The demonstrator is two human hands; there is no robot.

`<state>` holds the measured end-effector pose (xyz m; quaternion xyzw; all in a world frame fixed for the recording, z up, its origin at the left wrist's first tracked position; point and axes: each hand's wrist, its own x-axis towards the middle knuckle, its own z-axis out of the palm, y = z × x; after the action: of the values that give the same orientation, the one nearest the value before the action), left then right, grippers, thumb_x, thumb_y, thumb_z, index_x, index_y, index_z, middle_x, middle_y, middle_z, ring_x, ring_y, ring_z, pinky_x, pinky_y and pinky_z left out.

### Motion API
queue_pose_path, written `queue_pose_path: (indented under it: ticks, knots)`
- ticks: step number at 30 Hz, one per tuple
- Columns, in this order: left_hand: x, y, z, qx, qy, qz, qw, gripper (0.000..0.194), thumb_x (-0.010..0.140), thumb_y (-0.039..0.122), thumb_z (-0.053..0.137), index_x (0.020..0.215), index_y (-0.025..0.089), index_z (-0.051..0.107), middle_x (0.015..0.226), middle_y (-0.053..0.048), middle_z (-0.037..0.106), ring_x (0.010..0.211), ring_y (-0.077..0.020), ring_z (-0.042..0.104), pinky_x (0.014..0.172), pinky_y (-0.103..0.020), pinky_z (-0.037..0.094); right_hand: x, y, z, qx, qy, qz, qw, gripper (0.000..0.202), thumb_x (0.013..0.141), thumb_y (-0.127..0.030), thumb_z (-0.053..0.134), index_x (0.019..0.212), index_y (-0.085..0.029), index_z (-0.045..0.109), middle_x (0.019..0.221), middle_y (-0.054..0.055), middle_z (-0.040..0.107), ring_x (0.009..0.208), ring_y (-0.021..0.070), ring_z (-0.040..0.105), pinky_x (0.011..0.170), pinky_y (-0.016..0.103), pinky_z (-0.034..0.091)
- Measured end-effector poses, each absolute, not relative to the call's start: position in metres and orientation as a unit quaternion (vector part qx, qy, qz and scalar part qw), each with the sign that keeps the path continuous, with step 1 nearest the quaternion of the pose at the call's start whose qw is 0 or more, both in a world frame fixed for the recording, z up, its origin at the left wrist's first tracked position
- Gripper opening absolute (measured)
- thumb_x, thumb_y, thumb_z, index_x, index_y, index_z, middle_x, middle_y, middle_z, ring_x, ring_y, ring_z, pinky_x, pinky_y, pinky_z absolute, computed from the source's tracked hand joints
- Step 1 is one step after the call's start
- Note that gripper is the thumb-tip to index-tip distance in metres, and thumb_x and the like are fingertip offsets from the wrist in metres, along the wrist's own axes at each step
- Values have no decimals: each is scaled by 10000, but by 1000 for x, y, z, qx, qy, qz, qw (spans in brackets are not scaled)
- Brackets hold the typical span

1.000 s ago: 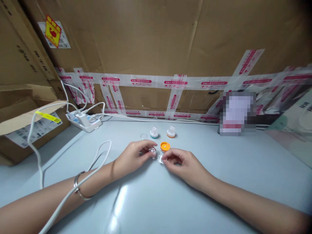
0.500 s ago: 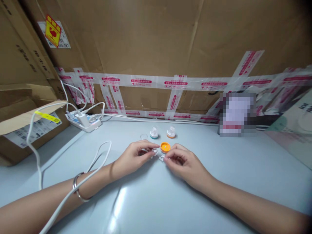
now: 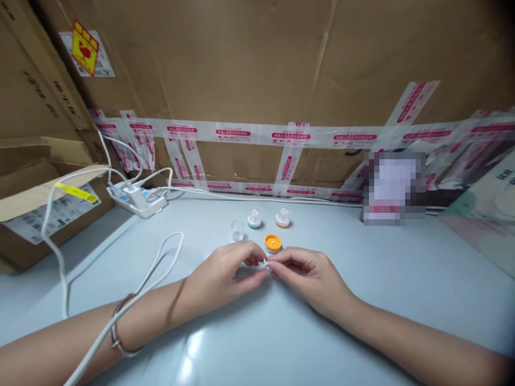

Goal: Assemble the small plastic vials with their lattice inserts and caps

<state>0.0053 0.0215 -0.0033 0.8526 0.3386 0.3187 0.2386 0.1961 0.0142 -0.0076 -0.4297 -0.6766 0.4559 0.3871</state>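
Note:
My left hand point(image 3: 235, 271) and my right hand point(image 3: 308, 268) meet at the middle of the table, fingertips pinched round small white pieces point(image 3: 266, 264). The fingers hide most of these pieces, so where one ends and the other begins cannot be made out. Just beyond the fingertips lies an orange round part point(image 3: 273, 243) with its hollow side up. Behind it stand a clear-topped part with a teal base point(image 3: 255, 219) and another with an orange base point(image 3: 283, 218). A clear round cap point(image 3: 237, 231) rests beyond my left hand.
A white cable point(image 3: 161, 279) loops over my left forearm. At the left are a power strip point(image 3: 139, 199) and an open cardboard box point(image 3: 56, 209). A blurred-out upright device point(image 3: 388, 187) stands back right, before a large taped carton point(image 3: 241, 64).
Both hands have come together, bringing the white pieces from apart to touching or nearly so. My left hand has moved right and nearer, uncovering the clear cap.

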Motion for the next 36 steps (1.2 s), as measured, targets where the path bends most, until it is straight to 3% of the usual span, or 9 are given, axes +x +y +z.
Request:
queue_pose_path:
  ticks: [5,14,22,27,32,36]
  knots:
    - [4,23,-6,847,373,319,206,60,819,171,566,774,149,598,688,11,643,582,-78,567,525,-156,433,196,17,-7,-424,-628,520,393,116,753,-288,644,752,-184,695,726,4,676,707,119,601,683,215,471]
    - [3,23,-12,882,289,369,37,88,870,177,521,815,146,583,774,-33,680,680,-118,630,653,-211,495,199,23,-6,-394,-568,608,390,162,711,-317,697,695,-159,665,673,-6,640,671,96,584,684,208,456]
    - [1,24,-9,895,293,336,-14,125,890,109,434,926,143,549,809,-52,672,719,-138,623,662,-236,493,197,19,-2,-383,-505,661,401,212,681,-352,715,676,-159,630,672,-5,628,641,108,595,704,256,490]
    - [-2,28,-11,906,278,316,39,181,888,100,414,845,139,585,841,-67,668,775,-140,625,699,-233,496,194,19,-1,-426,-551,608,382,240,686,-378,696,686,-154,609,626,-17,606,586,99,565,637,243,476]
    - [-3,37,-8,878,323,314,163,133,861,164,511,904,157,637,889,-51,659,801,-130,614,742,-230,478,203,35,-3,-493,-608,470,407,228,755,-386,605,768,-158,609,679,2,599,618,117,534,620,251,427]
    - [-5,43,-8,855,368,282,233,146,847,198,537,839,166,679,853,-45,649,775,-131,596,728,-230,459,215,48,-1,-519,-720,341,310,187,776,-336,557,733,-172,634,732,18,580,664,141,517,626,269,405]
